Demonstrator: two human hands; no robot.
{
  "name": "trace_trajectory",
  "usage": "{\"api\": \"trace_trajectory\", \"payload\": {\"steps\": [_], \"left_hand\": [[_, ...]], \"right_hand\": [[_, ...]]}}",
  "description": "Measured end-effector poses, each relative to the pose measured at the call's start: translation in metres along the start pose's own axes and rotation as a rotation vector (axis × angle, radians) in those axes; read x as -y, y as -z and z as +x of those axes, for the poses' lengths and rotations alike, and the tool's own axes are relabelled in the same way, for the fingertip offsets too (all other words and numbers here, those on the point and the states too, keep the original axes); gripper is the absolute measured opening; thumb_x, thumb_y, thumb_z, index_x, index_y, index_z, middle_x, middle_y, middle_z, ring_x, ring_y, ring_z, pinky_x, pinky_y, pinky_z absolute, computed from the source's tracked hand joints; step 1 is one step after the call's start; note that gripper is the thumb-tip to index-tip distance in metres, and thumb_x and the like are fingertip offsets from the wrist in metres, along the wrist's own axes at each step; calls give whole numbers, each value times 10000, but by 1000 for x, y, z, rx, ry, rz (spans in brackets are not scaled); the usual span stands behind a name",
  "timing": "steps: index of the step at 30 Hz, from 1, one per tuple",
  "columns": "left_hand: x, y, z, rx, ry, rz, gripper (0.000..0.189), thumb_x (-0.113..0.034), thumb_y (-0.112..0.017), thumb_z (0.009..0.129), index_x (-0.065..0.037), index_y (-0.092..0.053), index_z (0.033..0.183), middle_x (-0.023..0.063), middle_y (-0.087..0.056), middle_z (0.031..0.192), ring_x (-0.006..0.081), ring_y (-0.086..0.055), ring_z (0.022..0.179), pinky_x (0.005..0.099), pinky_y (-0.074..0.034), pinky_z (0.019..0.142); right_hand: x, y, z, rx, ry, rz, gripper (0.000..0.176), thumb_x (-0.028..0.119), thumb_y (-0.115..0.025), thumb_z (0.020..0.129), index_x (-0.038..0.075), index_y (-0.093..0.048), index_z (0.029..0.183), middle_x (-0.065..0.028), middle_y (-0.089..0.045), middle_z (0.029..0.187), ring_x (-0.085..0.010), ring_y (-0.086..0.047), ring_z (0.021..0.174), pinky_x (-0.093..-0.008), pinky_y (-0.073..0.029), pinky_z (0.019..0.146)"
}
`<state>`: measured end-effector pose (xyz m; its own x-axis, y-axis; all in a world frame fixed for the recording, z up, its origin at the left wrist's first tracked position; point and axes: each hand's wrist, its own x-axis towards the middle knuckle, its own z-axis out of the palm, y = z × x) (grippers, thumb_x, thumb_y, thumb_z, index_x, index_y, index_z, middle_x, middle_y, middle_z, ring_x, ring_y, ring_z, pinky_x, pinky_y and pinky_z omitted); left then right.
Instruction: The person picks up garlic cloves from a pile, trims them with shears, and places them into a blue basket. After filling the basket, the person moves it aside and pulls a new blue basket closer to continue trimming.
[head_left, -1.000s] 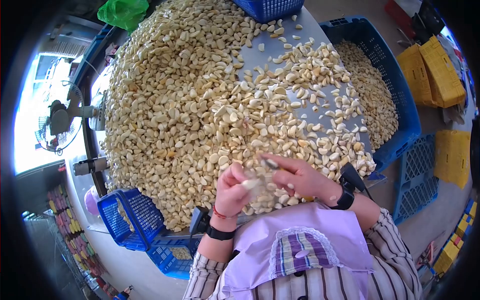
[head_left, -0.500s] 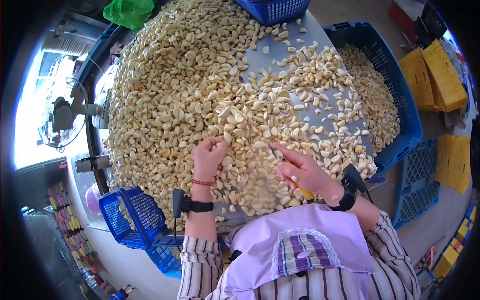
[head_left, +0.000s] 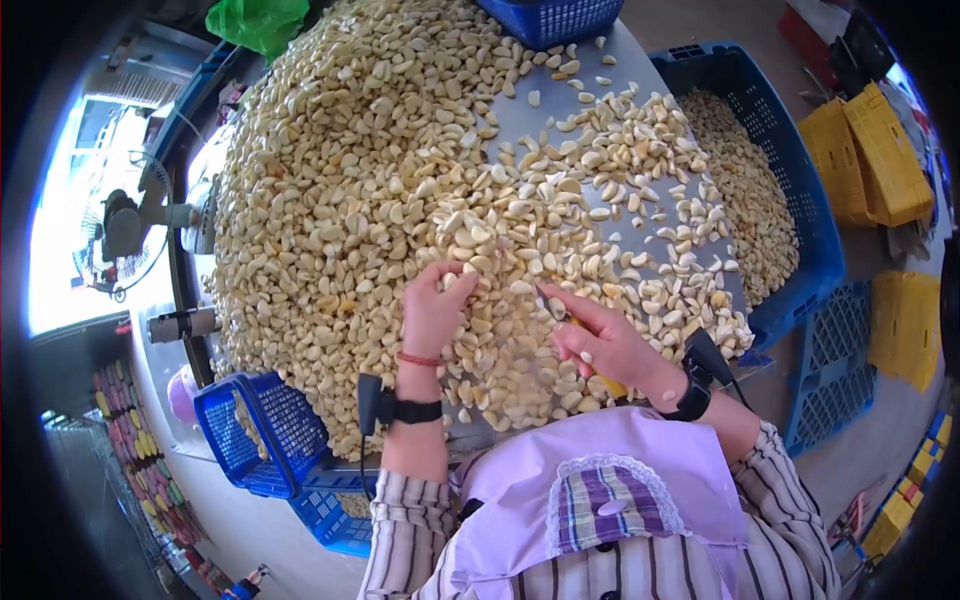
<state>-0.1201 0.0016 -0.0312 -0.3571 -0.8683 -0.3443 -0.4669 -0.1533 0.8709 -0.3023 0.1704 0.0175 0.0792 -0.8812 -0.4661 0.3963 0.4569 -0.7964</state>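
Okay, cloves [head_left: 350, 200] (garlic by the look) are heaped from upper left to centre of frame, more in the blue crate [head_left: 815, 205] at right. Left hand [head_left: 432, 318] pinches one clove, mid-frame; right hand [head_left: 612, 350] is closed round a knife [head_left: 613, 387], yellow handle, blade end near the cloves. Judging by looks: cloves light, firm, maybe slippery, easily nicked; pinch across the fat middle. Knife light, stiff; hold the handle, clear of the blade. Count: 2 hands, 1 knife, 1 blue crate holding cloves; heaped cloves overlap, can't count.
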Motion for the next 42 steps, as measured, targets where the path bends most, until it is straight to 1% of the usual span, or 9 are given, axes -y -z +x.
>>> {"api": "trace_trajectory", "payload": {"steps": [4, 10, 13, 16, 20, 23, 30, 33, 42], "left_hand": [[-15, 2, -33, 173, 210, -647, 108, -78, -628, 847, -48, -559, 924, -9, -572, 684, 14, -451, 500, 153, -319, 406], [-18, -16, -71, 238, -53, -517, 138, -94, -643, 829, -56, -521, 883, 27, -604, 763, 49, -520, 591, 187, -438, 536], [-11, -12, -82, 580, -4, -1298, 248, -225, -654, 799, -94, -444, 818, 20, -521, 687, 106, -461, 499, 209, -390, 424], [-7, 17, -85, 211, 7, -1565, 230, -221, -647, 828, -97, -453, 832, 24, -514, 689, 117, -483, 536, 244, -420, 432], [3, 60, -63, 76, 57, -907, 202, -205, -692, 825, -79, -567, 923, 35, -575, 766, 124, -554, 648, 265, -471, 500], [20, 42, -52, 78, -351, 633, 222, -112, -699, 815, -35, -668, 1021, 95, -652, 901, 91, -597, 683, 228, -467, 563], [17, 34, -57, 189, 51, 196, 215, -139, -658, 849, -17, -625, 1023, 34, -632, 765, 66, -539, 579, 205, -418, 478], [-5, 21, -79, 174, 401, -668, 107, -163, -564, 903, -94, -594, 979, -25, -575, 759, 26, -468, 553, 169, -314, 421], [-7, 2, -96, 348, 310, -941, 161, -217, -519, 932, -100, -477, 828, 2, -516, 686, 73, -406, 472, 172, -284, 372]], "right_hand": [[6, -2, -3, -23, 11, -30, 542, 231, -513, 941, 183, -326, 1448, 27, -539, 792, -27, -510, 644, -191, -439, 510], [-1, -10, 1, 68, 74, -155, 546, 215, -511, 935, 160, -328, 1446, 14, -549, 752, -31, -501, 599, -192, -407, 497], [2, -10, 2, 6, -91, 52, 489, 175, -465, 942, 123, -374, 1420, 22, -508, 660, -41, -454, 487, -186, -403, 477], [-5, 2, 6, -90, -39, 182, 469, 172, -451, 945, 118, -390, 1406, 10, -520, 670, -51, -449, 466, -191, -395, 451], [-6, 5, 11, -128, -35, 226, 458, 172, -459, 949, 108, -390, 1397, -5, -533, 701, -58, -445, 453, -193, -386, 436], [-12, -1, 12, -86, -74, 155, 467, 194, -472, 953, 124, -382, 1406, -5, -540, 708, -57, -458, 466, -191, -395, 444], [-1, -11, 0, 8, -33, -157, 516, 218, -519, 929, 134, -375, 1417, 27, -529, 709, -52, -510, 579, -206, -449, 529], [2, -13, -3, 65, 106, -306, 555, 232, -543, 910, 120, -361, 1422, 6, -527, 703, -76, -524, 624, -231, -453, 609], [10, -18, -5, 146, 137, -545, 633, 272, -565, 894, 111, -304, 1447, -46, -558, 712, -111, -530, 620, -263, -447, 633]]}}
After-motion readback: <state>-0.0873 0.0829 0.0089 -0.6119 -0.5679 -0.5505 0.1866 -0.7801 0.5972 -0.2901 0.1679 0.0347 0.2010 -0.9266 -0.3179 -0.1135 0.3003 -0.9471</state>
